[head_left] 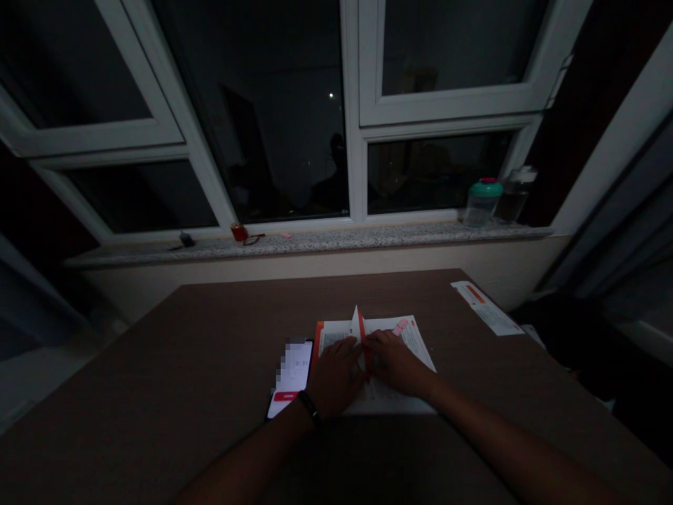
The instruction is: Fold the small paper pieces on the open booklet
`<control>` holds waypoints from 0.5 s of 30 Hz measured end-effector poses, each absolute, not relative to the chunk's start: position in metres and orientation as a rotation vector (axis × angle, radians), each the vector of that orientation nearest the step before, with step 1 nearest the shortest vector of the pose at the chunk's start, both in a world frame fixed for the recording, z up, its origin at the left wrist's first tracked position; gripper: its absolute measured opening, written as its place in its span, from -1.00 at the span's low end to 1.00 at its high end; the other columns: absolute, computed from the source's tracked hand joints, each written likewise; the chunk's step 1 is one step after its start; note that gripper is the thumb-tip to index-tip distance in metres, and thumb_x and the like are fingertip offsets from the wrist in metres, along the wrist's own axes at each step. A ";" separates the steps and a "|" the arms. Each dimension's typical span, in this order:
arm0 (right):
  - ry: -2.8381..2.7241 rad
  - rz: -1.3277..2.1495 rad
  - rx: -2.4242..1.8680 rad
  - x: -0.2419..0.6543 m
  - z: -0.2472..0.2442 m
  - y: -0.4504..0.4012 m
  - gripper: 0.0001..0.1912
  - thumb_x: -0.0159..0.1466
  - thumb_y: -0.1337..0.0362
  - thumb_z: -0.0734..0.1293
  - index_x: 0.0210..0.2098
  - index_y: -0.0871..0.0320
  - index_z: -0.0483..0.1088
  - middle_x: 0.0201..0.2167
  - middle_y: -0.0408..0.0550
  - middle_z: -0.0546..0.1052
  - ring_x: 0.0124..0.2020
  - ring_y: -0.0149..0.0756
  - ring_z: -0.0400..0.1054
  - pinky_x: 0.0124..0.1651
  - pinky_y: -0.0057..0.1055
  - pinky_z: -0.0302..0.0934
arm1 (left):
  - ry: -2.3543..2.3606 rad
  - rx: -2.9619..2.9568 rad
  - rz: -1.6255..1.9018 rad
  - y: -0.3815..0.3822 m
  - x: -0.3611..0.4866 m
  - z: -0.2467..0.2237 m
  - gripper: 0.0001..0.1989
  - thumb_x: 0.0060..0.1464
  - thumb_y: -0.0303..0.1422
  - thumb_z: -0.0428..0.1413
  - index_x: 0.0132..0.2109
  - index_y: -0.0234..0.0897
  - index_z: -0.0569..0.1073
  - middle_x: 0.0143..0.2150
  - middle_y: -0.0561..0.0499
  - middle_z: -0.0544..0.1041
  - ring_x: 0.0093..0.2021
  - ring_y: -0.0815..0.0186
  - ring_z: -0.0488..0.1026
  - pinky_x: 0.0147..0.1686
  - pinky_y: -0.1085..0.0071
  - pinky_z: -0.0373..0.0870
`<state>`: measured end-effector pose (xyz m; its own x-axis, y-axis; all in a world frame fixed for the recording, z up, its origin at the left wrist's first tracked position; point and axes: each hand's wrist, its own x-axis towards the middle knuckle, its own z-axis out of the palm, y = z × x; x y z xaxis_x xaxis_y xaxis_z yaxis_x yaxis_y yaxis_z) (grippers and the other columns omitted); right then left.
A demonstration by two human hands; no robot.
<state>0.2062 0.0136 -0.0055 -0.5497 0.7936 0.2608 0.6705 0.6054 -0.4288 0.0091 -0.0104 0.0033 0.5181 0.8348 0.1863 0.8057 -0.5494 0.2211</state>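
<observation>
An open booklet [420,348] with white printed pages and orange edges lies on the table in front of me. Near its middle a folded paper strip [357,321], white with an orange edge, stands up with a pointed top. My left hand [336,375], a black band on its wrist, presses against the left side of this strip, fingers together. From the right, my right hand [394,361] closes its fingers on the strip's orange edge. A small pink piece [400,327] rests on the right page. My hands hide the lower part of the strip.
A lit phone [291,379] lies left of the booklet on the brown table [210,365]. A printed sheet [486,308] is at the right edge. Bottles, one with a teal lid [484,188], and a small red item [238,232] stand on the stone windowsill [326,242].
</observation>
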 end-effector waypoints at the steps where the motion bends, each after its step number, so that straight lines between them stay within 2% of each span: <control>1: -2.405 0.389 -1.155 0.207 -0.006 0.014 -0.55 0.23 0.36 0.30 0.13 0.14 0.32 -0.01 0.05 0.38 0.03 -0.13 0.20 0.11 -0.21 0.11 | 1.430 2.642 0.416 -0.010 0.009 0.003 -0.43 0.14 -0.33 0.15 0.28 -0.22 0.25 0.31 -0.16 0.26 0.29 0.04 0.19 0.24 0.02 0.15; 7: -2.397 0.375 -1.124 0.209 -0.005 0.013 -0.55 0.23 0.37 0.31 0.12 0.15 0.33 -0.02 0.06 0.38 0.02 -0.12 0.21 0.11 -0.19 0.11 | 1.408 2.664 0.453 -0.010 0.007 -0.001 -0.41 0.16 -0.27 0.16 0.30 -0.20 0.22 0.31 -0.16 0.25 0.29 0.03 0.19 0.23 0.01 0.16; 15: -2.410 0.322 -1.096 0.209 -0.008 0.014 -0.57 0.24 0.35 0.31 0.11 0.15 0.32 -0.02 0.08 0.39 0.03 -0.10 0.21 0.12 -0.17 0.12 | 1.406 2.646 0.483 -0.010 0.007 -0.003 -0.50 0.21 -0.38 0.07 0.28 -0.22 0.24 0.31 -0.13 0.26 0.29 0.10 0.19 0.25 0.05 0.16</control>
<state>0.2091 0.0136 -0.0080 -0.5702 0.7570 0.3190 0.6466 0.6531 -0.3942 0.0072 -0.0104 -0.0029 0.5213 0.8225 0.2275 0.7886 -0.5662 0.2399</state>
